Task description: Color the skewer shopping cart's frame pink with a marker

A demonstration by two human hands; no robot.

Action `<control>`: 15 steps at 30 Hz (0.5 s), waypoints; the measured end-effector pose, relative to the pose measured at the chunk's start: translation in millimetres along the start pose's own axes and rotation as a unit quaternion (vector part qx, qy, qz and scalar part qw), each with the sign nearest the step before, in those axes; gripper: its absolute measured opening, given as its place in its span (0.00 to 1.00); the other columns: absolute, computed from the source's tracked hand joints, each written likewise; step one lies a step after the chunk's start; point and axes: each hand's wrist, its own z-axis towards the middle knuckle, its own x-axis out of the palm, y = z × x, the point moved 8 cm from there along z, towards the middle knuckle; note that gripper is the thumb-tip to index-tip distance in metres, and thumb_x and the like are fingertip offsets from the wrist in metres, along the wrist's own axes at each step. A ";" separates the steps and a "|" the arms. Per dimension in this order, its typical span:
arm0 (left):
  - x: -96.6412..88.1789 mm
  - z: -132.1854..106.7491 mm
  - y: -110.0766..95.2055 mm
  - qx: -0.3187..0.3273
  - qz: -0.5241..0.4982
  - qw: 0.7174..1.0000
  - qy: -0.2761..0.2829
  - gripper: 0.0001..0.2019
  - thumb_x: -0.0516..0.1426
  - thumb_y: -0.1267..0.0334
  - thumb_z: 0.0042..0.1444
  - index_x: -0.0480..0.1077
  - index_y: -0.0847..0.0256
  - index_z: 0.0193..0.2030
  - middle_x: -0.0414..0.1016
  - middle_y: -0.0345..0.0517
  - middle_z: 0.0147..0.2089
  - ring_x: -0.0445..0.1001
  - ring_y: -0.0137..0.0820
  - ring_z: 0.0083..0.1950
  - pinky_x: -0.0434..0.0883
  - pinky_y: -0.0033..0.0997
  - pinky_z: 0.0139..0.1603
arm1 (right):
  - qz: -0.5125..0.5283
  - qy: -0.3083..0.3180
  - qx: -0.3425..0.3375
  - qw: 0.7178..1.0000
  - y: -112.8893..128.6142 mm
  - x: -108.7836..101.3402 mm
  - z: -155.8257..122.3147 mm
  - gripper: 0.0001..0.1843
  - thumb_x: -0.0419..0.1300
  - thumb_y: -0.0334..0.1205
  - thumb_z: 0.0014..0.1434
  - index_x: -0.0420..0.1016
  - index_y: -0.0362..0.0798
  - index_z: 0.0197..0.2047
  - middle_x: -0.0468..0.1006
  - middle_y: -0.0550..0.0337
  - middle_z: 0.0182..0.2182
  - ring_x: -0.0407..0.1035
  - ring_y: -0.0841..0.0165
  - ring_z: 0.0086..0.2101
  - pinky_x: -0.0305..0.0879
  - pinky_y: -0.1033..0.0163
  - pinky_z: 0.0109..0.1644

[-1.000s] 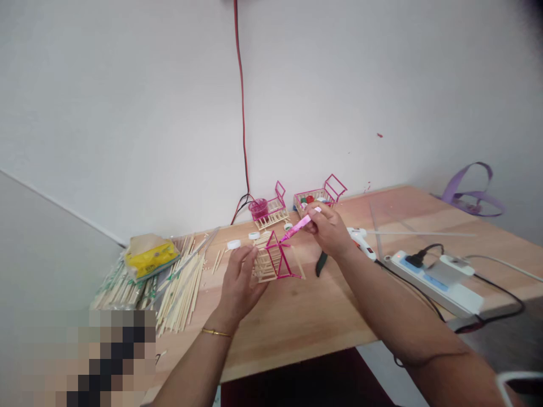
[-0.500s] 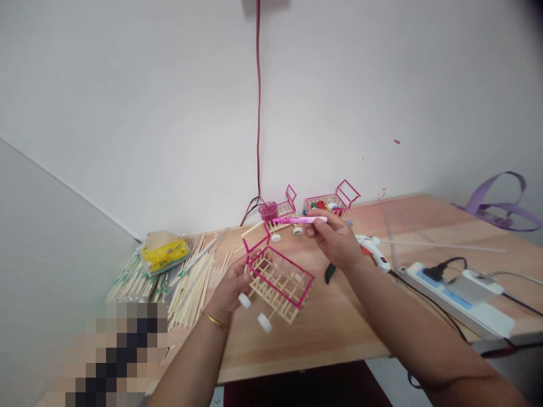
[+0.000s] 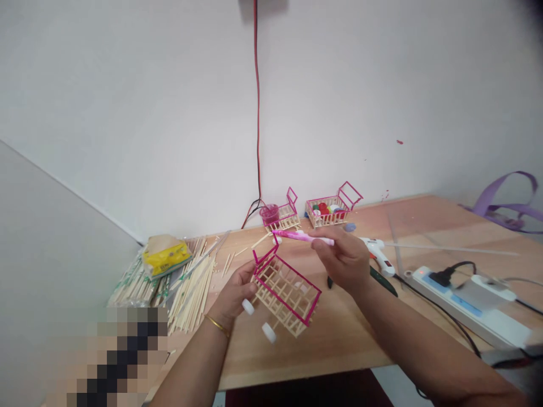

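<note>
Now left hand point(image 3: 235, 290) grip closed on stick cart point(image 3: 286, 291), right hand point(image 3: 345, 259) pinching pink marker point(image 3: 302, 236)

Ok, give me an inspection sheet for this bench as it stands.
Surface: wooden table, set against the wall.
Job's things: stick cart with pink rims, tilted; pink marker above it.
Clutter: loose sticks, yellow packet, two more carts, glue gun.
Grippers: left hand holds the stick cart; right hand holds the pink marker.
Cables: red cable down the wall; power strip with a black plug.
Surroundings: white wall, purple ribbon.
</note>
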 end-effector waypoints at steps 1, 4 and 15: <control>-0.8 0.2 0.5 0.000 0.001 1.000 -0.001 0.37 0.71 0.54 0.37 0.72 0.62 0.56 0.76 0.59 0.55 0.72 0.50 0.57 0.68 0.40 0.55 | -0.005 -0.001 -0.006 1.000 1.2 0.1 0.6 0.07 0.59 0.33 0.59 0.77 0.51 0.41 0.80 0.63 0.30 0.74 0.71 0.30 0.67 0.67 0.34; -2.9 0.4 2.4 -0.002 0.002 1.000 -0.003 0.37 0.71 0.54 0.37 0.71 0.62 0.57 0.76 0.60 0.54 0.72 0.50 0.58 0.68 0.41 0.55 | -0.012 0.004 -0.011 1.000 2.2 2.4 1.8 0.07 0.59 0.32 0.59 0.76 0.51 0.41 0.81 0.62 0.30 0.75 0.70 0.30 0.68 0.66 0.35; -5.3 2.5 9.3 -0.009 -0.013 1.000 -0.005 0.36 0.70 0.57 0.41 0.69 0.62 0.59 0.78 0.58 0.50 0.76 0.47 0.52 0.71 0.36 0.47 | 0.069 0.036 -0.065 0.995 27.2 12.3 -1.1 0.09 0.59 0.31 0.59 0.74 0.50 0.42 0.79 0.60 0.29 0.71 0.71 0.25 0.67 0.66 0.29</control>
